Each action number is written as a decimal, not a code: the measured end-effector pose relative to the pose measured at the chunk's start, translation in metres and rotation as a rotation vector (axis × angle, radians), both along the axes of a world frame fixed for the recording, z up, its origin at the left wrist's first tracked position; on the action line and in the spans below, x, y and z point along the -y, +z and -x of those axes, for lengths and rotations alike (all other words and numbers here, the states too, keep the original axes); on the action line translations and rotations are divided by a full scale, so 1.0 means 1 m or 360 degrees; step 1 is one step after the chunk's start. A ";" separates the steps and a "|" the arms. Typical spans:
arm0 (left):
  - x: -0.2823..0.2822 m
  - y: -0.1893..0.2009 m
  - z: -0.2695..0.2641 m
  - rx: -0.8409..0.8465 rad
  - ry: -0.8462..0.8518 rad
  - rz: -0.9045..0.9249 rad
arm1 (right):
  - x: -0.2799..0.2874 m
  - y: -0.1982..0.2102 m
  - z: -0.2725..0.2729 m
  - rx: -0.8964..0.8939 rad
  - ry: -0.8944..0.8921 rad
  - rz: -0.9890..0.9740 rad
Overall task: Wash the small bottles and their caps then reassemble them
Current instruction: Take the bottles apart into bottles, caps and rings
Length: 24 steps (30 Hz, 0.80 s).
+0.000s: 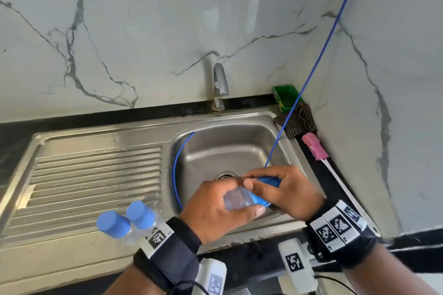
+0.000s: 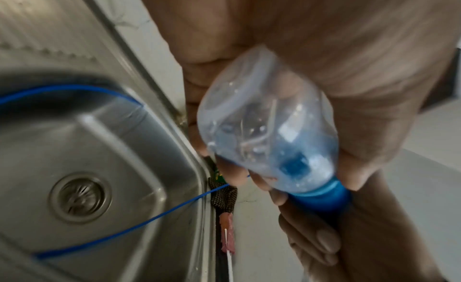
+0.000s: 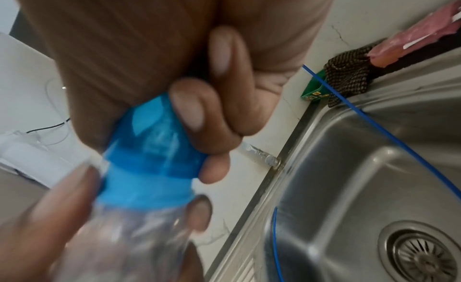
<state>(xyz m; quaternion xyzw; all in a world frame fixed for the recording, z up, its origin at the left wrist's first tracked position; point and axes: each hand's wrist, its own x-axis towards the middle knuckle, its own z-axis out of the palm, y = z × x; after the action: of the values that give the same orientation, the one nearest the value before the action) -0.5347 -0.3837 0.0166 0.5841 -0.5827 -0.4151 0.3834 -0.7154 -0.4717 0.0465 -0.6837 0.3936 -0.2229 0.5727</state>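
Bottles: three small clear bottles. One bottle [image 1: 237, 201] is in the hands, over the front of the sink [image 1: 239, 117]. Two more bottles [image 1: 129, 223] stand side by side on the ribbed draining board [image 1: 96, 175], touching each other.
Caps: three blue caps. One cap [image 1: 266, 190] sits on the held bottle. The other two are on the standing bottles.
Held bottle: see-through, lying on its side, with water drops inside.
Left hand [image 1: 215, 208]: fingers and thumb curl round the clear body of the bottle.
Right hand [image 1: 285, 189]: fingers wrap round the blue cap.
Sink: shiny metal, with one round drain [image 1: 224, 175] and one tap [image 1: 220, 86] behind it.
String: one thin blue string [image 1: 318, 55] runs down into the sink.
Right side: one green box [image 1: 286, 97], one dark checked cloth [image 1: 298, 122] and one pink brush [image 1: 314, 147].
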 end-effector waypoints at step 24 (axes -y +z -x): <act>0.088 -0.071 0.008 0.0272 0.1093 -0.0577 | 0.233 -0.233 -0.051 -0.1112 0.0364 -0.0124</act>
<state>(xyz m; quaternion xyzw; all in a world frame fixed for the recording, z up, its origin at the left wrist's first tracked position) -0.5425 -0.4714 -0.0546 0.8356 -0.3004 -0.3089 0.3407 -0.6640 -0.7046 -0.1866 -0.7357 0.4947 0.1046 0.4506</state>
